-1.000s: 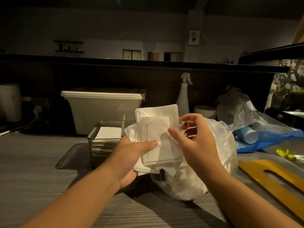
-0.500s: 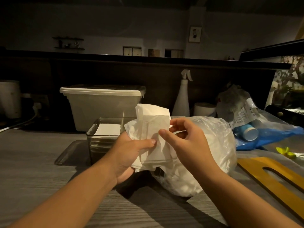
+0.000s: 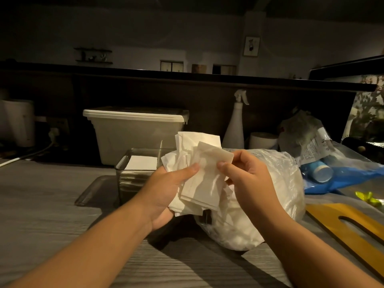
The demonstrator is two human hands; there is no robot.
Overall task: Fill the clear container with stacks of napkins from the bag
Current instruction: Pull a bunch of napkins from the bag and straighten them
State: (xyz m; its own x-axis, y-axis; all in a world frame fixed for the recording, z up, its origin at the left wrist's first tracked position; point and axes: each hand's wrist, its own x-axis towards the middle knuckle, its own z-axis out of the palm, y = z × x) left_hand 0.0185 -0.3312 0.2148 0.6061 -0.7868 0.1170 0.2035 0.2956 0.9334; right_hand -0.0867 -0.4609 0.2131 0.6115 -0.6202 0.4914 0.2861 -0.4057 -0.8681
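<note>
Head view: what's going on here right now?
A person grips a loose stack of napkins in the left hand while the right hand pinches its upper corner, in front of the plastic bag. The clear container beyond the left hand already holds some napkins; this stack is not in it yet.

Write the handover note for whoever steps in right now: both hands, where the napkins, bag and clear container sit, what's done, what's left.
Left hand: grip closed round a loose bunch of white paper napkins, held above the grey wood-grain counter.
Right hand: pinches the front napkin's right edge.
Clear rectangular container: just behind the left hand, with a napkin stack already inside.
Clear plastic bag: on the counter under the right hand, more napkins in it.
Done: one stack loaded.
Left: probably square up the bunch, put it in the container, then repeat from the bag.
</note>
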